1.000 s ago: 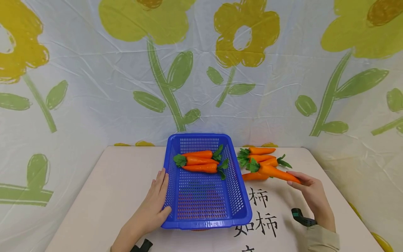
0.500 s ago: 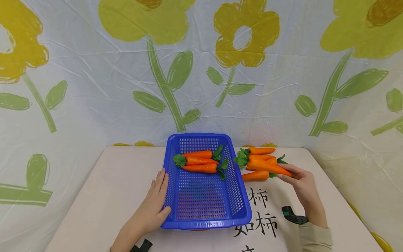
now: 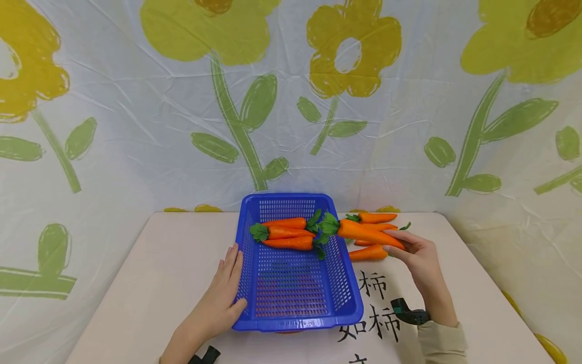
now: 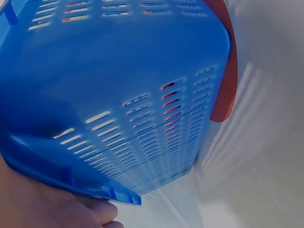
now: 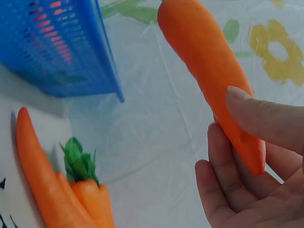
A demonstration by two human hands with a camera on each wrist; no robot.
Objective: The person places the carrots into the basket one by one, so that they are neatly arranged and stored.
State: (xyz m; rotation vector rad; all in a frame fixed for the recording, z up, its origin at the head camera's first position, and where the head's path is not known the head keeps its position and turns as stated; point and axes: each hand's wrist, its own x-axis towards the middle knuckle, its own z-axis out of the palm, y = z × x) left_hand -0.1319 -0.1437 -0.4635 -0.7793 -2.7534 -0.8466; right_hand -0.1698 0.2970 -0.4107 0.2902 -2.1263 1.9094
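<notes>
In the head view my right hand point(image 3: 419, 258) pinches an orange carrot point(image 3: 366, 233) near its thin tip, thumb on one side and fingers on the other. Its leafy green top overlaps the basket's right rim. The right wrist view shows the same carrot point(image 5: 204, 57) raised, its tip lying over the fingers. My left hand point(image 3: 222, 290) rests with straight fingers along the left side of a blue perforated basket point(image 3: 295, 322), thumb at the rim. Inside the basket, toward the back, lie three carrots point(image 3: 291, 232) with green tops.
More carrots point(image 3: 369, 253) lie on the white table point(image 3: 173, 273) right of the basket, partly behind the held one. Black brush characters point(image 3: 384, 323) mark the tabletop. Something reddish point(image 4: 225, 90) sticks out beneath the basket. A flower-patterned cloth point(image 3: 386, 172) hangs behind the table.
My right hand has carried the carrot leftward and slightly up, from above the loose carrots until its leaves reach over the basket's right rim. The left hand and basket have stayed in place.
</notes>
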